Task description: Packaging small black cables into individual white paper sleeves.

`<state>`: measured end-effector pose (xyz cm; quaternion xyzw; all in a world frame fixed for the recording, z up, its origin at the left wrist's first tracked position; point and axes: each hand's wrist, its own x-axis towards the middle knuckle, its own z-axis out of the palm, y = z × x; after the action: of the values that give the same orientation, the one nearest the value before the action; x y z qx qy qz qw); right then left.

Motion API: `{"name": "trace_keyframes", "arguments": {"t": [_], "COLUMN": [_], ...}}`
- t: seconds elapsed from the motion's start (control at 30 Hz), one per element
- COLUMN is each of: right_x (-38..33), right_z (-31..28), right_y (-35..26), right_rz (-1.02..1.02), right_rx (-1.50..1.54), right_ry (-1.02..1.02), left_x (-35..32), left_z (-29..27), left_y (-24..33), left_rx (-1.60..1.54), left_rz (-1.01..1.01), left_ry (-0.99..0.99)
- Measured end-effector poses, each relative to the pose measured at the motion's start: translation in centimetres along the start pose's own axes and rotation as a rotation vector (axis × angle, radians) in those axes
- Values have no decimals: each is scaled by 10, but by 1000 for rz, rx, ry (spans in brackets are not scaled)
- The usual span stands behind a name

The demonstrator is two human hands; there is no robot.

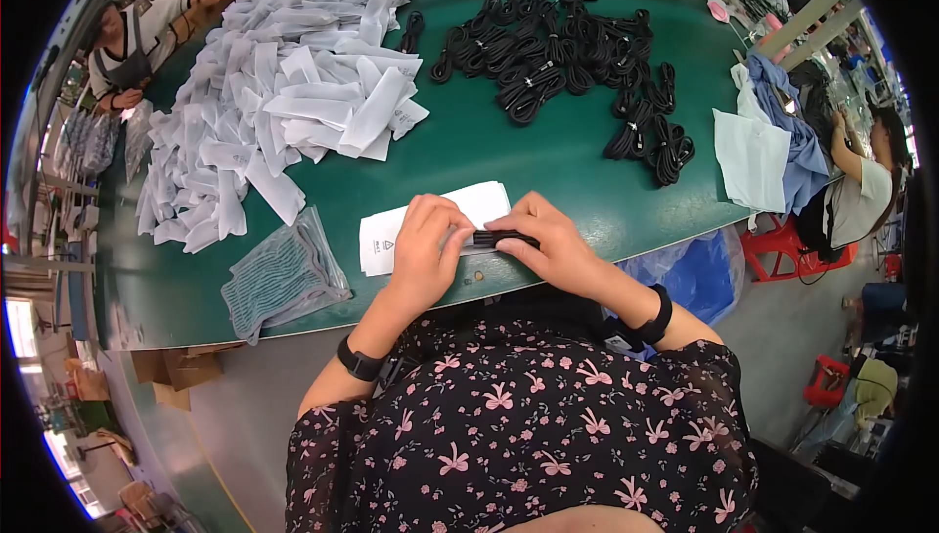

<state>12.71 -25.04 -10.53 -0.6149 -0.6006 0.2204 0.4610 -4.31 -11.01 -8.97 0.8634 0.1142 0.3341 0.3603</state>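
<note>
Just in front of me, a coiled black cable [505, 237] lies lengthwise between my two hands. My right hand [559, 247] is closed around its right end, thumb below and fingers above. At the cable's left end, my left hand [428, 247] pinches what looks like the mouth of a thin white pouch, mostly hidden by the fingers. Both hands rest over a flat stack of white pouches [376, 244] with small dark printing. Past the hands, many bundled black cables [533, 49] are heaped on the green table [450, 156].
A big pile of filled white pouches [293, 73] covers the table's far left. Nearer lies a clear bag with grey-green striped fabric [284, 277]. White cloth [751, 156] and blue clothing [797, 156] hang at the right edge. Other people work at far left and far right.
</note>
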Motion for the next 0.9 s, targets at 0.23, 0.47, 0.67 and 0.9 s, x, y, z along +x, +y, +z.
{"name": "trace_keyframes", "arguments": {"t": [0.23,0.47,0.67,0.9], "right_x": [20,24,30,41], "right_z": [-17,6,-11,-2], "right_y": [-19,-25,-28,-48], "right_rz": [-524,17,-587,-389], "right_rx": [-411,-79,-252,48], "right_ry": [45,210,33,299], "left_x": [10,13,19,30], "left_z": [-6,-8,-19,-25], "left_y": [0,2,-6,2], "left_rx": [-206,-75,-339,-653], "left_rz": [-256,-160,-331,-441], "left_ry": [1,-33,-42,-55]}}
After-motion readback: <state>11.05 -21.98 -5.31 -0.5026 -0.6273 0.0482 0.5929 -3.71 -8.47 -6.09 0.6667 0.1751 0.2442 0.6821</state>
